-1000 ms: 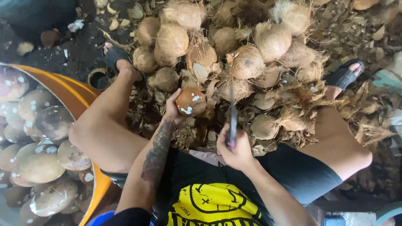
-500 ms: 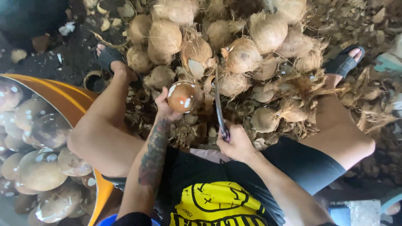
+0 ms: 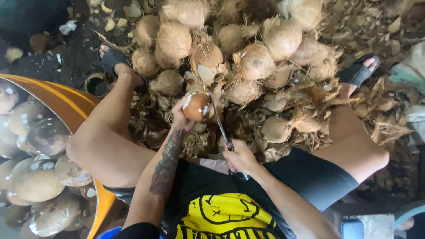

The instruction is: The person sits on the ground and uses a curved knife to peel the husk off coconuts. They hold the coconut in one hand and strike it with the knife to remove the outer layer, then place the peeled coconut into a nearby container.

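My left hand [image 3: 180, 116] grips a small brown peeled coconut [image 3: 197, 106] with white patches, held up between my knees. In my right hand [image 3: 238, 156] is a long knife [image 3: 221, 128], its blade reaching up and left to touch the coconut's right side. A strip of brown skin curls off by the blade tip. My legs are spread wide, with a dark sandal on each foot.
A pile of husked coconuts [image 3: 248, 48] lies ahead, with husk scraps [image 3: 310, 110] under and around it. An orange tub [image 3: 66, 102] at the left holds several peeled coconuts [image 3: 33, 181] in water. A small round ring [image 3: 96, 84] sits on the dark ground beside my left foot.
The knife has swung from upright to a slant, its tip now against the coconut. My left hand has turned the coconut, and my right hand sits a little lower.
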